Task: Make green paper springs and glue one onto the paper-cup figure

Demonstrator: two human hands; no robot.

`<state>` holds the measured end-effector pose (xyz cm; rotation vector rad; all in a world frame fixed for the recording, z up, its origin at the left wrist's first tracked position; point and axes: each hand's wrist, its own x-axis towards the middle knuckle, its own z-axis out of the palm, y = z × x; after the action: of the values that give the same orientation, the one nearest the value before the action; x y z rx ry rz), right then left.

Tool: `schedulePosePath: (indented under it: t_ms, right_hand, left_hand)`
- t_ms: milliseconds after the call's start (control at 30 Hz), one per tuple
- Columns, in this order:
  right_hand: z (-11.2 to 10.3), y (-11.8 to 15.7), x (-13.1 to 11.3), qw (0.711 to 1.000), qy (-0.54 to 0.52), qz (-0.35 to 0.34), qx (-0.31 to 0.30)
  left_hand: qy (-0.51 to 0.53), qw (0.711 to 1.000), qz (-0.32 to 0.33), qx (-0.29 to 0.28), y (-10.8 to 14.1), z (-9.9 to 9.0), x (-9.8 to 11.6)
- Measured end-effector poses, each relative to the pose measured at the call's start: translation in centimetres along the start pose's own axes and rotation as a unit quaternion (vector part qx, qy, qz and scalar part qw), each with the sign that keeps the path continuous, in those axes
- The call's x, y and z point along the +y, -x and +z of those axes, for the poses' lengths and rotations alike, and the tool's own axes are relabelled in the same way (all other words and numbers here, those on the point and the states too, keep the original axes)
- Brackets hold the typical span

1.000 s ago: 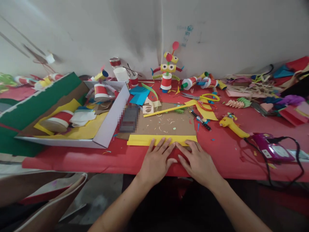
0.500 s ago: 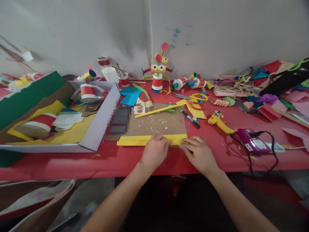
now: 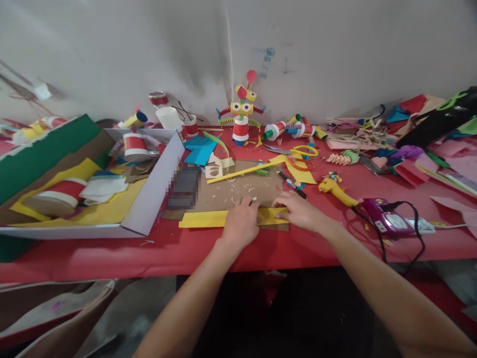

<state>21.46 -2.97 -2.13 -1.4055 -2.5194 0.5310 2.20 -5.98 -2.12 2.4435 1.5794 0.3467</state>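
Note:
A long yellow paper strip [image 3: 203, 220], folded lengthwise, lies across the near edge of a brown cardboard sheet [image 3: 219, 191]. My left hand [image 3: 241, 220] is closed over the middle of the strip, its fingers curled and pressed on the paper. At the strip's right end, my right hand [image 3: 296, 211] pinches the paper between thumb and fingers. Part of the strip under the left hand is hidden. Beyond my hands, a narrow yellow strip [image 3: 242, 172] lies slantwise on the cardboard, among small paper scraps.
Scissors with yellow handles [image 3: 303, 150], a yellow glue gun [image 3: 337, 191] and a purple power socket [image 3: 385, 216] with cables lie to the right. An open box [image 3: 152, 186] of craft pieces stands left, beside a blurred dark object [image 3: 184, 188]. Paper-cup figures [image 3: 240, 129] stand behind.
My right hand has shifted slightly up and left over the strip's right end, its fingers now reaching over the top edge. My left hand stays on the middle of the strip.

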Motion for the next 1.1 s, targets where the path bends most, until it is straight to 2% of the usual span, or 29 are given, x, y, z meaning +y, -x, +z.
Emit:
schedulePosePath:
  t_ms: [200,367,533,833,1100]
  right_hand:
    - [0.2,1.2,0.8,0.995,0.014,-0.083,0.05]
    - [0.4,2.6,1.4,0.989,0.044,-0.133,0.054]
    - [0.7,3.5,1.3,0.982,0.079,-0.15,0.084]
    - [1.9,4.1,1.8,0.968,0.091,-0.187,0.142]
    - [1.9,4.3,1.8,0.963,0.115,-0.195,0.144]
  left_hand:
    - [-0.001,0.997,0.052,0.062,0.7,0.5,-0.2]
    - [-0.008,0.994,0.093,0.063,1.1,0.8,-0.1]
    - [-0.036,0.99,0.125,0.049,1.4,1.2,-0.3]
    - [-0.081,0.981,0.162,0.064,1.8,2.0,-0.6]
    - [-0.127,0.974,0.176,0.069,1.8,2.0,-0.3]
